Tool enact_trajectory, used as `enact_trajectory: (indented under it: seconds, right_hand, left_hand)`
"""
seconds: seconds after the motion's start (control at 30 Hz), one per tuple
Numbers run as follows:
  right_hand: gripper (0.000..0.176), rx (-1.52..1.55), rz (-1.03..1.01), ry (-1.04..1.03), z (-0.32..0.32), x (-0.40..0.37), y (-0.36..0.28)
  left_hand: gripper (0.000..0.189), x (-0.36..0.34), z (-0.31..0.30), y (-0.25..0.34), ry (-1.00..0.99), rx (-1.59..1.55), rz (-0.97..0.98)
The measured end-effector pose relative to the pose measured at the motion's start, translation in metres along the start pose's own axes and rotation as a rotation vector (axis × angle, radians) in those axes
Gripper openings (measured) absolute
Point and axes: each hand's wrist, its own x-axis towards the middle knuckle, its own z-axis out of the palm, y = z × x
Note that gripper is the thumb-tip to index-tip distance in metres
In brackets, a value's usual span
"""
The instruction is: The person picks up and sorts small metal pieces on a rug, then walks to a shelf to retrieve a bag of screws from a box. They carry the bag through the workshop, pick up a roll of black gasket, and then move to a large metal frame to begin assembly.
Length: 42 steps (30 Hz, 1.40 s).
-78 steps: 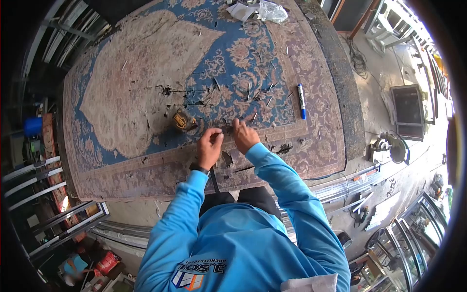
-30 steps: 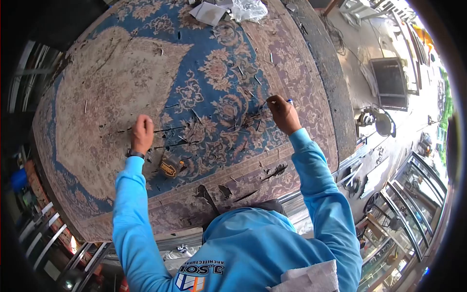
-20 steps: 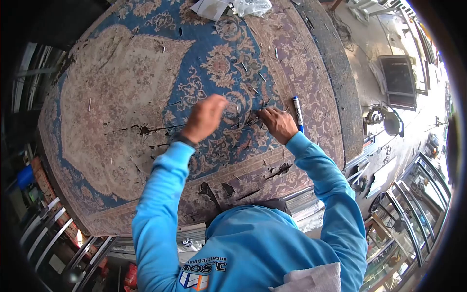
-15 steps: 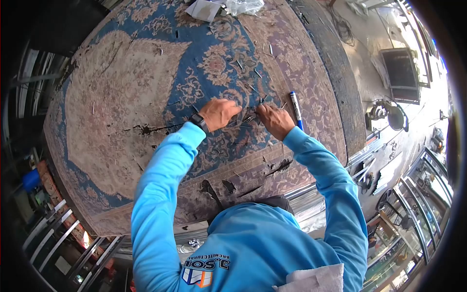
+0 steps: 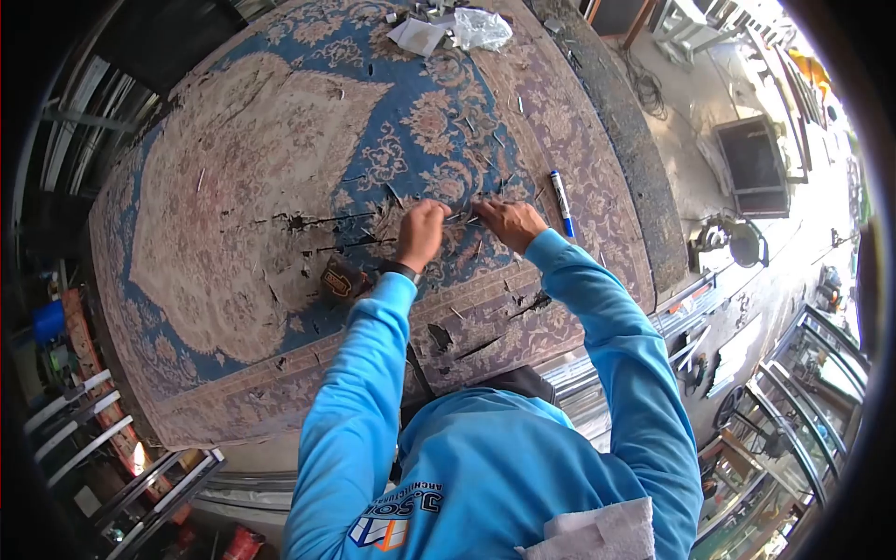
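1. Just left of the left forearm, a tape measure (image 5: 340,280) lies on the worn carpet (image 5: 224,187) that covers the tabletop (image 5: 625,140).
2. The left hand (image 5: 422,233) has its fingers curled together, pinched on a thin metal piece (image 5: 459,217) that lies on the carpet between the two hands.
3. The right hand (image 5: 509,222) meets it from the other side, fingertips down at the same piece; I cannot tell whether it grips.
4. A blue marker (image 5: 561,203) lies just beside the right wrist.
5. As I judge it, the piece is slight and the carpet torn, so a loose pinch could drop it among the other scattered slivers or into a tear.
6. A second ago the hands were well apart, the left one near the tape measure; now they are together.
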Motion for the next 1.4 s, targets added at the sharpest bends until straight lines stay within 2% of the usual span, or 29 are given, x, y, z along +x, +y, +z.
enact_trajectory:
  seconds: [0.07, 0.1, 0.2, 0.33, 0.37, 0.47, 0.5, 0.53, 0.6, 0.63, 0.7, 0.73, 0.8, 0.83, 0.93, 0.97, 1.0, 1.03, 1.07, 1.1, 1.13, 1.2, 1.3, 1.33, 1.4]
  right_hand:
    - [0.026, -0.102, -0.098, 0.070, 0.004, -0.001, -0.001]
    - [0.029, -0.152, -0.147, 0.104, 0.003, -0.002, 0.001]
    - [0.033, -0.233, -0.122, -0.129, -0.008, 0.007, -0.006]
    - [0.029, -0.470, -0.193, -0.118, 0.021, 0.007, 0.000]
    - [0.024, -0.306, -0.112, -0.216, 0.001, 0.010, -0.010]
    - [0.021, -0.151, -0.027, -0.280, -0.016, 0.011, -0.011]
    - [0.018, -0.120, -0.007, -0.225, -0.010, 0.010, -0.002]
    - [0.019, -0.064, 0.004, -0.219, -0.005, 0.010, 0.007]
    - [0.019, 0.045, 0.027, -0.222, 0.000, 0.007, 0.021]
    - [0.021, 0.171, 0.016, -0.163, 0.001, 0.004, 0.029]
    - [0.022, 0.393, -0.116, -0.007, 0.003, 0.000, 0.038]
    - [0.023, 0.504, -0.182, 0.066, 0.004, -0.005, 0.043]
    - [0.025, 0.593, -0.143, -0.073, -0.024, -0.015, 0.021]
    - [0.026, 0.551, -0.138, -0.086, -0.034, -0.022, 0.007]
    - [0.026, 0.528, -0.073, -0.175, -0.087, -0.028, 0.004]
    - [0.026, 0.546, -0.048, -0.225, -0.095, -0.028, 0.007]
    - [0.019, 0.509, -0.174, -0.027, -0.077, -0.024, 0.035]
    - [0.016, 0.502, -0.164, 0.033, -0.075, -0.013, 0.053]
    - [0.021, 0.495, -0.152, 0.068, -0.068, -0.002, 0.076]
    - [0.024, 0.325, -0.022, -0.195, -0.075, 0.011, 0.091]
    - [0.027, 0.247, -0.163, -0.097, -0.060, 0.020, 0.107]
    - [0.039, -0.057, -0.272, -0.248, -0.044, 0.037, 0.127]
    - [0.054, -0.097, -0.491, -0.165, -0.027, 0.041, 0.146]
    - [0.057, -0.132, -0.492, -0.205, -0.022, 0.039, 0.145]
    - [0.062, -0.215, -0.499, -0.274, -0.033, 0.043, 0.140]
  left_hand:
    - [0.018, -0.011, 0.014, 0.003, 0.102, 0.371, 0.196]
    - [0.013, -0.014, 0.020, 0.011, 0.067, 0.429, 0.224]
    - [0.011, -0.006, 0.041, -0.002, 0.089, 0.623, 0.307]
    - [0.012, -0.007, 0.044, 0.012, -0.021, 0.718, 0.241]
    - [0.014, -0.003, 0.041, 0.011, -0.064, 0.691, 0.220]
    - [0.013, -0.015, 0.025, 0.030, 0.112, 0.121, 0.073]
    - [0.019, -0.020, 0.016, 0.020, 0.049, -0.299, -0.241]
    - [0.015, -0.033, 0.017, 0.011, 0.084, -0.768, -0.335]
    - [0.016, -0.058, 0.042, 0.012, 0.283, -0.967, -0.325]
    - [0.017, -0.064, 0.055, 0.014, 0.310, -0.980, -0.355]
    - [0.021, -0.072, 0.089, 0.015, 0.416, -1.132, -0.438]
    - [0.027, -0.071, 0.105, 0.014, 0.448, -1.110, -0.458]
    - [0.034, -0.063, 0.130, 0.023, 0.490, -1.391, -0.433]
    - [0.039, -0.058, 0.138, 0.010, 0.500, -1.517, -0.410]
    - [0.037, -0.048, 0.149, 0.026, 0.648, -1.571, -0.396]
    - [0.033, -0.047, 0.141, 0.033, 0.732, -1.656, -0.470]
    - [0.030, -0.059, 0.126, 0.044, 0.457, -1.632, -0.412]
    - [0.031, -0.068, 0.115, 0.057, 0.561, -1.501, -0.463]
    - [0.034, -0.073, 0.104, 0.063, 0.652, -1.365, -0.508]
    - [0.038, -0.084, 0.089, 0.058, 0.602, -1.232, -0.504]
    - [0.039, -0.094, 0.076, 0.058, 0.555, -1.118, -0.537]
    - [0.037, -0.105, 0.070, 0.050, 0.496, -1.289, -0.622]
    - [0.034, -0.108, 0.084, 0.054, 0.623, -1.809, -0.468]
    - [0.032, -0.107, 0.095, 0.057, 0.607, -1.959, -0.384]
    - [0.031, -0.092, 0.126, 0.089, 0.778, -1.684, -0.706]
